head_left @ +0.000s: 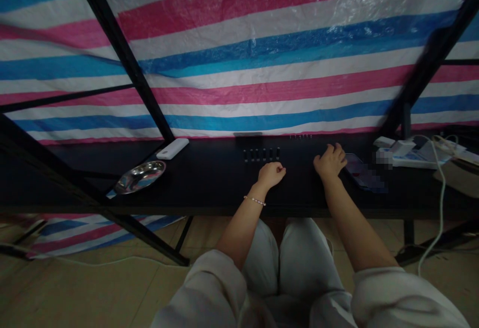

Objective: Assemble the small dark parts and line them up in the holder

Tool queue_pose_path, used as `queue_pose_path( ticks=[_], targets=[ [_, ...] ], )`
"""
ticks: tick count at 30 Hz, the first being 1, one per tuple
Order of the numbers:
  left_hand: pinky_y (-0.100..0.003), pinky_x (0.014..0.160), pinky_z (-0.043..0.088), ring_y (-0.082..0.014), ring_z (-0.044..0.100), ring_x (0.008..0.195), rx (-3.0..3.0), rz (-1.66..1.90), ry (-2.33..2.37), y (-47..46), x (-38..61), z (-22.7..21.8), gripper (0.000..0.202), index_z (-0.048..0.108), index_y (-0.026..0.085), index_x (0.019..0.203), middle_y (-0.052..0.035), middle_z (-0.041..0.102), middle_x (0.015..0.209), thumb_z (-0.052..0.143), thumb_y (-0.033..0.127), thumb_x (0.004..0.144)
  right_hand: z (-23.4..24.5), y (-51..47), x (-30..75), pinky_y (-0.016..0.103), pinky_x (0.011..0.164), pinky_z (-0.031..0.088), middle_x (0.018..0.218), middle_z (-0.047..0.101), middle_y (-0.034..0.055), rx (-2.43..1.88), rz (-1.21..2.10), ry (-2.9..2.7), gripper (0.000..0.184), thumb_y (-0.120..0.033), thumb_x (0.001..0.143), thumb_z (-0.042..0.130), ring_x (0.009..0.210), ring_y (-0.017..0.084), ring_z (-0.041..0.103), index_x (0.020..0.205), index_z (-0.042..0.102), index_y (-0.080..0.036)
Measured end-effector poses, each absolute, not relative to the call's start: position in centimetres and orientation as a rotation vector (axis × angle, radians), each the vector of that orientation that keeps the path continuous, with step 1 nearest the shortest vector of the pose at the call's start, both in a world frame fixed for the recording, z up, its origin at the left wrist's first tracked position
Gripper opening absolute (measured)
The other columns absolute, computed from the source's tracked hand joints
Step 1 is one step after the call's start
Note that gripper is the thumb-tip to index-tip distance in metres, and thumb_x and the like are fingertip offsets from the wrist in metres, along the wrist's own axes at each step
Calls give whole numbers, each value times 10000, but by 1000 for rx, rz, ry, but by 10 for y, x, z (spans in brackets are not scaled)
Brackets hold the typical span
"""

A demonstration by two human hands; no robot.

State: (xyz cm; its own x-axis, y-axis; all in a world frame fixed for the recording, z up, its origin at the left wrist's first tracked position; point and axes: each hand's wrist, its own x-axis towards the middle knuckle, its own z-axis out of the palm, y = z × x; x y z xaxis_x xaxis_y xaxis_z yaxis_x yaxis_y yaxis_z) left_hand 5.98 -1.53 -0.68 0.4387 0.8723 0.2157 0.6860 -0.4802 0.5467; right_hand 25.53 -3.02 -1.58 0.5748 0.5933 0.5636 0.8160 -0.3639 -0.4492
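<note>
My left hand (271,175), with a beaded bracelet (255,200) at the wrist, is closed on the black table (209,180). Its fingers are curled in, and whatever they may hold is hidden or too small to name. Just beyond it stands a row of several small dark cylindrical pieces (264,155) with pale ends. My right hand (331,161) is open over the table, fingers spread and slightly bent, with nothing seen in it. Close to its right side lies a phone (361,173), partly blurred out. Several tiny pale pieces (300,137) form another row near the back edge.
A shiny metal dish (140,177) and a white oblong device (172,149) sit at the left. On the right are a power strip (415,157), a white cable (442,203) and a beige pouch (462,174). Black frame posts (129,63) rise before a striped plastic sheet (269,88).
</note>
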Motion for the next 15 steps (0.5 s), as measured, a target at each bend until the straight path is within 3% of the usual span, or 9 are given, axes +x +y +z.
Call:
queue_pose_path(
  ticks=[15],
  targets=[
    [-228, 569, 354, -124, 533, 618, 2338, 692, 1324, -16, 60, -7, 236, 639, 184, 715, -22, 623, 689, 466, 334, 772, -14, -28, 256, 637, 901, 215, 1335, 329, 196, -2181, -428, -1109, 478, -206, 699, 387, 1205, 315, 281, 1159, 433, -84]
  ],
)
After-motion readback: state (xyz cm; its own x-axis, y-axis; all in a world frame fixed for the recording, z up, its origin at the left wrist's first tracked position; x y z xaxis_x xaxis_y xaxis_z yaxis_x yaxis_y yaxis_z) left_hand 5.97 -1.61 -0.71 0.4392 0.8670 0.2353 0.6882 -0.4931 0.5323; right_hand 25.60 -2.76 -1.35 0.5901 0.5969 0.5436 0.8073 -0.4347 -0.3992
